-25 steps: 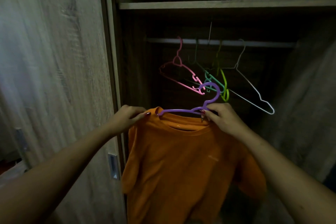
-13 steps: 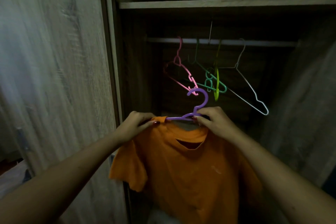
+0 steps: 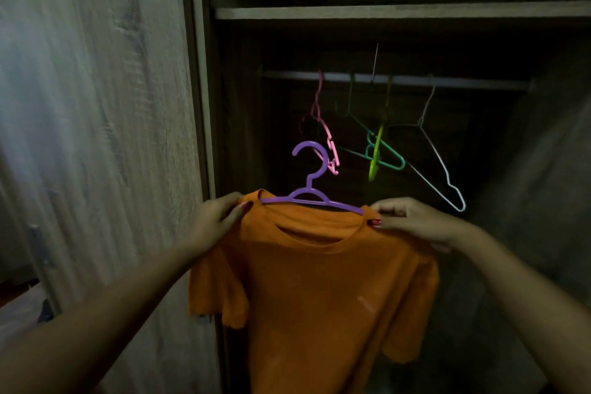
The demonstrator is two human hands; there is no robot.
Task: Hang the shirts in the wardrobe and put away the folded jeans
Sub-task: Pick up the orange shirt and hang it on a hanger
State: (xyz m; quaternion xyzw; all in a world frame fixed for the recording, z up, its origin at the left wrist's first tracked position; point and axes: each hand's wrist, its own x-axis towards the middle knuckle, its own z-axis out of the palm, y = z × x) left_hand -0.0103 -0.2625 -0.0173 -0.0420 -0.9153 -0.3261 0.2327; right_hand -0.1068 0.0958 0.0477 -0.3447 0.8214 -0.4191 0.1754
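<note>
The person is standing at the open wooden wardrobe and dressing an orange short-sleeved cotton T-shirt (image 3: 319,291) onto a purple plastic hanger (image 3: 308,189), so the step in hand appears to be squaring the shoulders before hanging. The left hand (image 3: 217,221) is curling its fingers round the shirt's left shoulder seam, pinching cloth over the hanger's end; the right hand (image 3: 412,221) is pinching the opposite shoulder between thumb and fingertips, just beside the hanger's other tip. The shirt is hanging between the 2 hands, its collar sagging below the hanger's bar and its body draping straight down with both sleeves loose; a faint pale mark is showing on the chest. The purple hook is rising above the hands, open toward the left, and is not yet on anything. Above and beyond both hands, the pale metal rail (image 3: 479,83) is carrying 4 bare hangers: a pink plastic hanger (image 3: 329,144), a teal plastic hanger (image 3: 387,153), a lime-green plastic hanger (image 3: 375,157) and a white wire hanger (image 3: 444,169). The next move probably calls for 1 hand shifting to the hook's neck, lifting it, and catching the hook over a free stretch of rail. No jeans are showing here.
</note>
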